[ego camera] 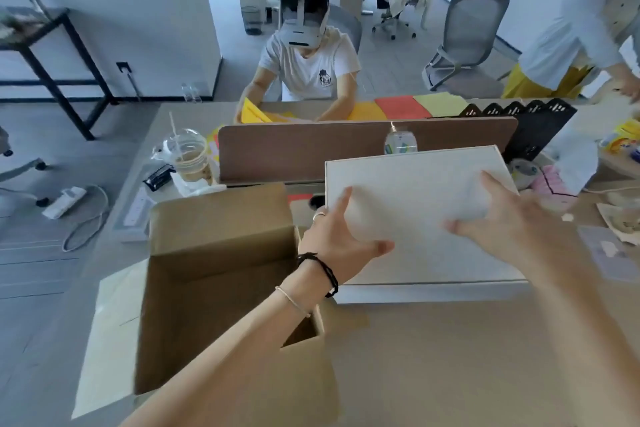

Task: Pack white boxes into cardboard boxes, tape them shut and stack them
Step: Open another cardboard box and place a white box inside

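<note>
Over the beige desk top [450,357], both bare hands reach forward onto a flat white rectangular box [408,191] lying at about 1 o'clock. The left hand [341,239], with a ring and black and silver wrist bands, lies on the box's left edge with fingers spread wide, gripping nothing. The right hand [509,218] is blurred, fingers splayed over the lid; whether it touches the lid cannot be told. At 10 o'clock, just beside the white box, stands an open brown cardboard carton [214,281], flaps up; the left forearm crosses above its near right corner. Behind, at 12 o'clock, a brown divider panel [346,149] rises, a clear lidded plastic cup [188,156] at 11 o'clock. Beyond it a seated person in a white shirt [308,62] handles coloured paper sheets [401,107]. Grey office chairs [471,42] stand on a grey tiled floor.
</note>
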`<state>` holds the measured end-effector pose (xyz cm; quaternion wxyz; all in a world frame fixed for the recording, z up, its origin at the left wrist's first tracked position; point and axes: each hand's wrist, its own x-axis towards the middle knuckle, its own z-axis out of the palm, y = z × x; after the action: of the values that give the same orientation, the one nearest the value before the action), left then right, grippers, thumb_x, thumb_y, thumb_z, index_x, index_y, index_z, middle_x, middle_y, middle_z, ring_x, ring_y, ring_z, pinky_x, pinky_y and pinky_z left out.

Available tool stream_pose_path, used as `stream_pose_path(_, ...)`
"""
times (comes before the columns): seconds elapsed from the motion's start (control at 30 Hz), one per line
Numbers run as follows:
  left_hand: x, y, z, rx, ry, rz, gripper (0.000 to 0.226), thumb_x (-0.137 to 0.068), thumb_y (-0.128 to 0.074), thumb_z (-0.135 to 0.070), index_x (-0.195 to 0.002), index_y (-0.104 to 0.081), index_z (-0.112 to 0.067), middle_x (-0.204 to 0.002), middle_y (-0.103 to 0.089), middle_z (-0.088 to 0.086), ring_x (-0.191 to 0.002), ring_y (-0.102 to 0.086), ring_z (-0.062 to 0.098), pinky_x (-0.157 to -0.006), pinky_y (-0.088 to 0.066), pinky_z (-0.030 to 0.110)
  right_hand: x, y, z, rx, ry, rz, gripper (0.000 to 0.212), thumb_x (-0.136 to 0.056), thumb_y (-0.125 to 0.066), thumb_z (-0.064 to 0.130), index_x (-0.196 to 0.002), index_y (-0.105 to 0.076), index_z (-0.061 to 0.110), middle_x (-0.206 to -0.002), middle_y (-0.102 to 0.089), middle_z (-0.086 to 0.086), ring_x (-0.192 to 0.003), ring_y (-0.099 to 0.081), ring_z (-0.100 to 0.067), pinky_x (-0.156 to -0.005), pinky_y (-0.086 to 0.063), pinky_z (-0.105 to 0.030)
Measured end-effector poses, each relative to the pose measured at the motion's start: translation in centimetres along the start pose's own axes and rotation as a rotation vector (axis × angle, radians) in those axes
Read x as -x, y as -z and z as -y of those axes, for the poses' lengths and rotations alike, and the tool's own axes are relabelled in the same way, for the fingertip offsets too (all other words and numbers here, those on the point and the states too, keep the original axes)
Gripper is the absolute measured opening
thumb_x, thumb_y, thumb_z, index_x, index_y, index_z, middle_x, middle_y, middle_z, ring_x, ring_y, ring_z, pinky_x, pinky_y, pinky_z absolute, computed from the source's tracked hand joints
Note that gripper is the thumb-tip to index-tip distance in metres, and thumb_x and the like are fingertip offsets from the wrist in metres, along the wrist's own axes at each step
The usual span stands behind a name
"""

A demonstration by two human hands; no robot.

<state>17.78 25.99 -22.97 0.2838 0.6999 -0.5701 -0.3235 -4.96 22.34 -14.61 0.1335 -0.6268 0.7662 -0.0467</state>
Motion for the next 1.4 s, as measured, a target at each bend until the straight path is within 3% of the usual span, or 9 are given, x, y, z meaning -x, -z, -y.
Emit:
stream_pose_path(0.17, 3.2, 6.9, 6.6, 0.059, 0.076, -0.081, 0.091, -0.074, -0.057, -0.081, -0.151, -0.018, -0.051, -0.15, -0.043, 0.001, -0.127, -0.052, 0.02, -0.085, -0.043, 0.029, 4.8, -2.4, 8.6, 0.0, 0.083, 0.029, 0.107, -0.072, -0.075, 0.07, -0.159, -0.025, 0.036, -0.144, -0.04, -0.027, -0.133, -0.043, -0.042, -0.102, -0.041, -0.045)
stream_pose_path(0.3, 5.3, 10.9, 10.7, 0.048, 0.14, -0.158, 0.081, -0.079, -0.037, -0.084, -0.15, -0.02, -0.051, -0.149, -0.046, 0.007, -0.121, -0.057, 0.024, -0.093, -0.05, 0.039, 6.9, -4.3, 14.0, 0.007, 0.161, 0.07, 0.098, -0.079, -0.069, 0.07, -0.159, -0.025, 0.035, -0.144, -0.04, -0.024, -0.126, -0.05, -0.041, -0.098, -0.041, -0.042)
stream_pose_path(0.43, 7.3, 13.4, 14.1, 0.059, 0.223, -0.226, 0.074, -0.082, -0.034, -0.079, -0.149, -0.025, -0.048, -0.145, -0.05, 0.007, -0.113, -0.056, 0.021, -0.081, -0.041, 0.03, 7.5, -7.1, 17.4, -0.07, 0.239, 0.167, 0.095, -0.081, -0.049, 0.083, -0.159, -0.025, 0.036, -0.15, -0.034, -0.022, -0.133, -0.047, -0.042, -0.105, -0.041, -0.047)
stream_pose_path(0.57, 8.9, 14.5, 17.3, 0.116, 0.284, -0.285, 0.073, -0.08, -0.035, -0.076, -0.146, -0.03, -0.046, -0.13, -0.059, 0.009, -0.117, -0.056, 0.026, -0.088, -0.045, 0.036, 7.9, -9.9, 19.7, -0.108, 0.296, 0.266, 0.087, -0.086, -0.037, 0.084, -0.159, -0.024, 0.039, -0.155, -0.032, -0.018, -0.136, -0.044, -0.039, -0.103, -0.039, -0.049)
stream_pose_path(0.7, 9.8, 15.0, 18.9, 0.07, 0.32, -0.317, 0.064, -0.083, -0.038, -0.073, -0.142, -0.031, -0.049, -0.118, -0.06, 0.008, -0.11, -0.057, 0.03, -0.082, -0.046, 0.038, 7.9, -12.2, 20.4, -0.129, 0.33, 0.326, 0.08, -0.092, -0.036, 0.078, -0.159, -0.023, 0.037, -0.154, -0.031, -0.018, -0.131, -0.049, -0.038, -0.088, -0.035, -0.042)
stream_pose_path(0.9, 10.6, 15.5, 19.8, -0.077, 0.362, -0.37, 0.049, -0.093, -0.043, -0.062, -0.14, -0.032, -0.052, -0.122, -0.056, 0.004, -0.103, -0.057, 0.025, -0.077, -0.041, 0.036, 7.9, -14.1, 20.1, -0.087, 0.358, 0.355, 0.076, -0.092, -0.036, 0.076, -0.158, -0.023, 0.04, -0.154, -0.038, -0.018, -0.139, -0.044, -0.038, -0.109, -0.038, -0.048)
stream_pose_path(1.0, 11.1, 15.0, 19.9, -0.091, 0.367, -0.378, 0.049, -0.094, -0.047, -0.058, -0.139, -0.031, -0.053, -0.13, -0.053, 0.002, -0.115, -0.055, 0.026, -0.081, -0.039, 0.035, 7.9, -14.8, 19.7, -0.091, 0.37, 0.367, 0.069, -0.094, -0.04, 0.07, -0.155, -0.026, 0.039, -0.147, -0.046, -0.019, -0.13, -0.052, -0.04, -0.105, -0.041, -0.046)
stream_pose_path(1.17, 11.8, 13.9, 19.8, -0.04, 0.373, -0.403, 0.054, -0.094, -0.053, -0.048, -0.142, -0.029, -0.052, -0.13, -0.05, 0.004, -0.111, -0.054, 0.029, -0.092, -0.044, 0.039, 8.2, -15.9, 18.7, -0.097, 0.394, 0.358, 0.061, -0.098, -0.042, 0.064, -0.152, -0.025, 0.04, -0.136, -0.047, -0.02, -0.114, -0.059, -0.043, -0.092, -0.044, -0.044)
stream_pose_path(1.4, 12.6, 13.1, 20.0, -0.066, 0.386, -0.397, 0.053, -0.094, -0.049, -0.052, -0.142, -0.027, -0.054, -0.133, -0.05, 0.003, -0.112, -0.057, 0.026, -0.09, -0.045, 0.037, 7.9, -15.9, 18.0, -0.062, 0.407, 0.346, 0.063, -0.099, -0.04, 0.063, -0.156, -0.024, 0.041, -0.138, -0.046, -0.018, -0.118, -0.057, -0.04, -0.095, -0.044, -0.044)
